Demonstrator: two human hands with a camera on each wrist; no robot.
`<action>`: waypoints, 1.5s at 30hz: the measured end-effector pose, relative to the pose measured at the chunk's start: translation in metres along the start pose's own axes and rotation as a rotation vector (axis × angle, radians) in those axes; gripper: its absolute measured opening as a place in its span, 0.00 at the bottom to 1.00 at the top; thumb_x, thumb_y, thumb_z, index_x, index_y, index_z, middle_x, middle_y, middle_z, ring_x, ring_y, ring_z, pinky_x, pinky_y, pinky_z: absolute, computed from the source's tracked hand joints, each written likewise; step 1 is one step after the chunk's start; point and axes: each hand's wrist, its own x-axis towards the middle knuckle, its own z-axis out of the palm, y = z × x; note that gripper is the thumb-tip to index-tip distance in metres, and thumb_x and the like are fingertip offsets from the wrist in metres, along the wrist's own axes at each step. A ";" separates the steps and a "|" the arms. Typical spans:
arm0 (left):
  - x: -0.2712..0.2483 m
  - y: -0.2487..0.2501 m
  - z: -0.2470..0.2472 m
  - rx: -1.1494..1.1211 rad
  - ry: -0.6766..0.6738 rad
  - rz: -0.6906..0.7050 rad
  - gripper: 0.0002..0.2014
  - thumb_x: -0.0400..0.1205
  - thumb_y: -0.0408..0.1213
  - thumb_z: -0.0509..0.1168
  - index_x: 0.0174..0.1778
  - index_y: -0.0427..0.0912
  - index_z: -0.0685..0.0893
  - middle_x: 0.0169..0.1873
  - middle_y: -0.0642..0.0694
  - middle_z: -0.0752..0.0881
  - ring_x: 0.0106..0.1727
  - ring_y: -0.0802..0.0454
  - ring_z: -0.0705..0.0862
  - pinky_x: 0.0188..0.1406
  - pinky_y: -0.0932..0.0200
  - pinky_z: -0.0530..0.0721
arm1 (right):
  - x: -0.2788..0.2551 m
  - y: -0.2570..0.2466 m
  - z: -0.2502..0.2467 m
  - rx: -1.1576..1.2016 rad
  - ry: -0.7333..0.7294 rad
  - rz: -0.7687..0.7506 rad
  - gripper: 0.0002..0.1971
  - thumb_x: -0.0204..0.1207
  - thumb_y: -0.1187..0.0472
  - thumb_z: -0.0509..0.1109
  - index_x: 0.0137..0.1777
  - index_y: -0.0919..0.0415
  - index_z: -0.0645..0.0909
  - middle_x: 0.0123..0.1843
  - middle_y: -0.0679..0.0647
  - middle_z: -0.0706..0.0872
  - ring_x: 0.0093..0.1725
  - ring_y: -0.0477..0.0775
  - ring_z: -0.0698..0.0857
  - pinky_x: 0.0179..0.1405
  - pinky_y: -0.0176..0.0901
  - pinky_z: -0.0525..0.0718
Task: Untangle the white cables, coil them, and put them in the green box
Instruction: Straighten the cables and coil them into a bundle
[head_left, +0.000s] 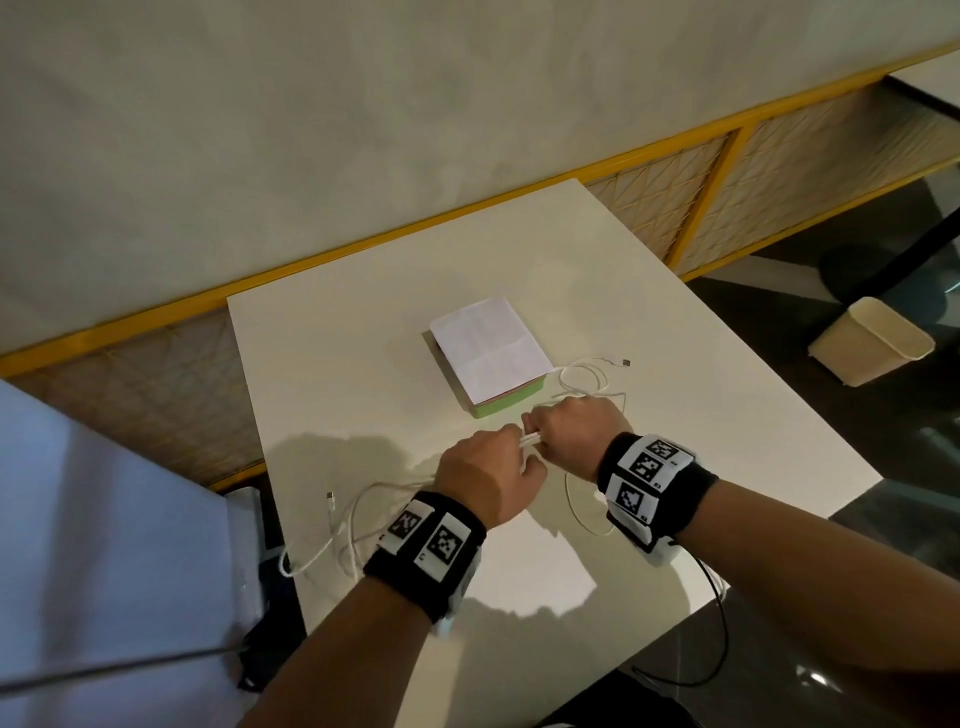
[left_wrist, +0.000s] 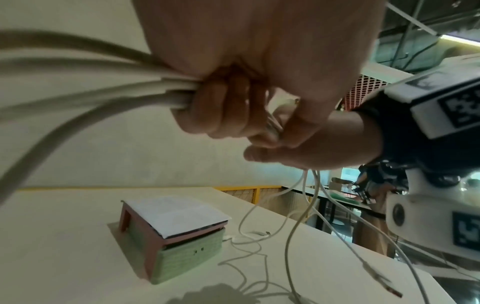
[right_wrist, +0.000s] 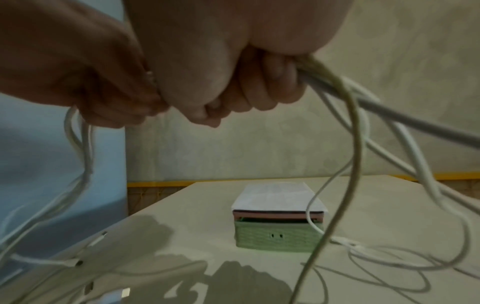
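Nearest the camera, loose loops of the white cables (head_left: 343, 525) are seen on the near left of the worktop (head_left: 675, 395), with one small plug end (head_left: 329, 496) lying free beside them. More loops hang down from both hands and trail over the worktop to the right.

Just past these loops, the left hand (head_left: 485, 475) and the right hand (head_left: 576, 434) are held close together above the worktop, almost touching. Both grips are closed tight. In the left wrist view, several strands are seen bunched inside the curled fingers (left_wrist: 223, 107) of the left hand. In the right wrist view, strands are seen squeezed inside the curled fingers (right_wrist: 262, 88) of the right hand too. A short piece of cable (head_left: 531, 440) is stretched between the two fists, lying left to right.

The cables look tangled, so the untangling step is judged to be the one in hand. No coil has been made yet. The hands may need to be pulled apart sideways, along the line of the stretched piece.

Just beyond the hands, the green box (head_left: 506, 402) is seen on the worktop. It is nearer to the right hand. It is covered by a pink lid (right_wrist: 278, 216) with a white sheet of paper (head_left: 491, 353) on top. The lid will likely have to be taken off before anything is put in. A USB plug (head_left: 626, 362) lies to the right of the box.
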 end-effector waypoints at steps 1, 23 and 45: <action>-0.003 -0.001 0.000 0.026 0.009 0.040 0.13 0.82 0.51 0.57 0.42 0.44 0.74 0.45 0.42 0.88 0.49 0.39 0.85 0.44 0.54 0.76 | -0.001 0.000 0.002 -0.003 0.001 -0.022 0.12 0.78 0.55 0.56 0.53 0.53 0.80 0.48 0.57 0.89 0.48 0.64 0.86 0.39 0.47 0.75; -0.027 -0.097 -0.029 -0.013 0.156 0.019 0.25 0.84 0.61 0.46 0.26 0.50 0.63 0.19 0.51 0.72 0.29 0.41 0.75 0.30 0.54 0.68 | 0.006 0.070 0.003 0.354 -0.040 0.209 0.22 0.83 0.47 0.51 0.57 0.58 0.84 0.54 0.65 0.88 0.55 0.67 0.82 0.54 0.54 0.79; 0.008 0.040 -0.026 -0.133 0.017 0.108 0.25 0.83 0.41 0.58 0.76 0.41 0.63 0.64 0.40 0.81 0.65 0.40 0.80 0.59 0.51 0.75 | -0.014 0.031 -0.044 -0.006 0.099 0.102 0.17 0.79 0.62 0.52 0.60 0.53 0.80 0.50 0.63 0.87 0.48 0.67 0.86 0.39 0.48 0.76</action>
